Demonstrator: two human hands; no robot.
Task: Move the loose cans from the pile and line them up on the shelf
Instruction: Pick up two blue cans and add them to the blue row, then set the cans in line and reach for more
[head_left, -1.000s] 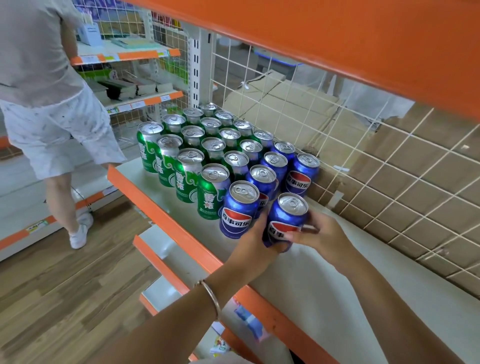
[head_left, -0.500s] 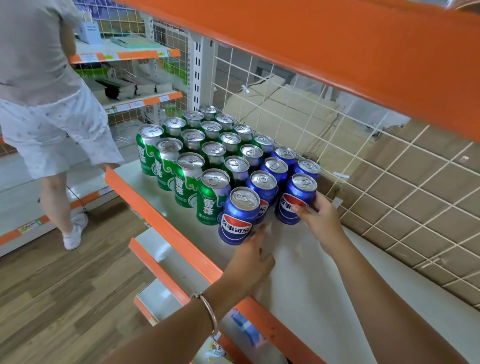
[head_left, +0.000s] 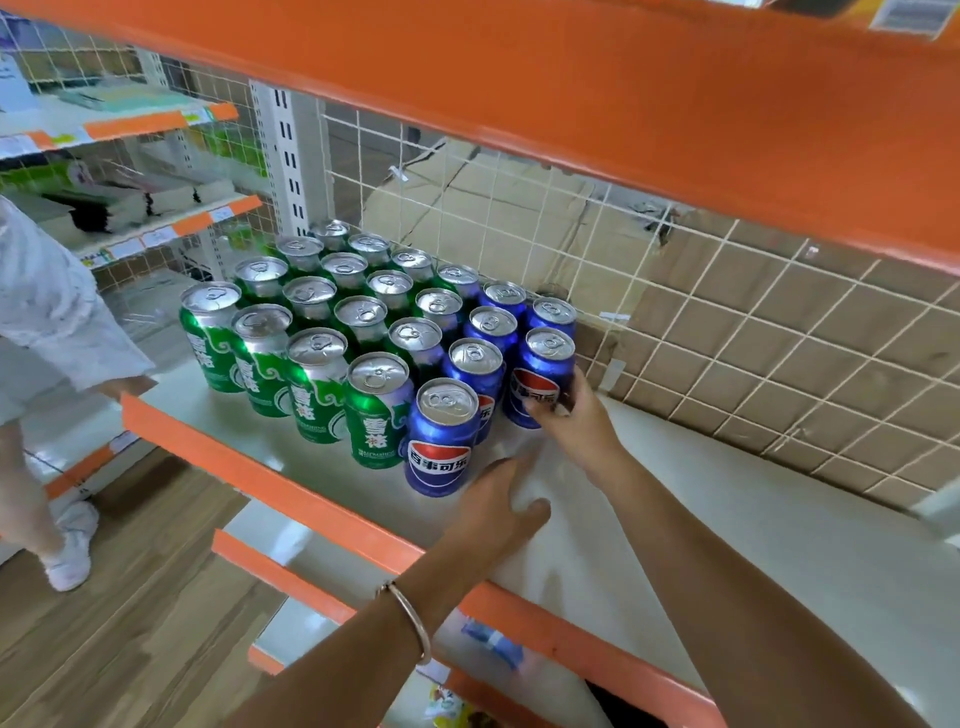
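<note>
Blue against blue: our right hand has thumb and fingers curled round the lower half of a blue can. The can stands upright on the shelf at the right edge of the block, near the grid. Our left hand holds nothing; it rests loosely on the shelf just beside the front can.

We judge the step to be seating this can, and the care lies in the finish. We should:

- press it snug against the blue cans to its left and behind, so the new line runs parallel to the green cans;
- keep the base flat on the shelf as we push, since a low grip can tip a tall can;
- turn the logo toward the aisle to match the front can;
- spread the fingers straight outward to let go, so nothing drags the can back out.

Whether it already touches its neighbours we cannot tell. The pile is out of view.
</note>
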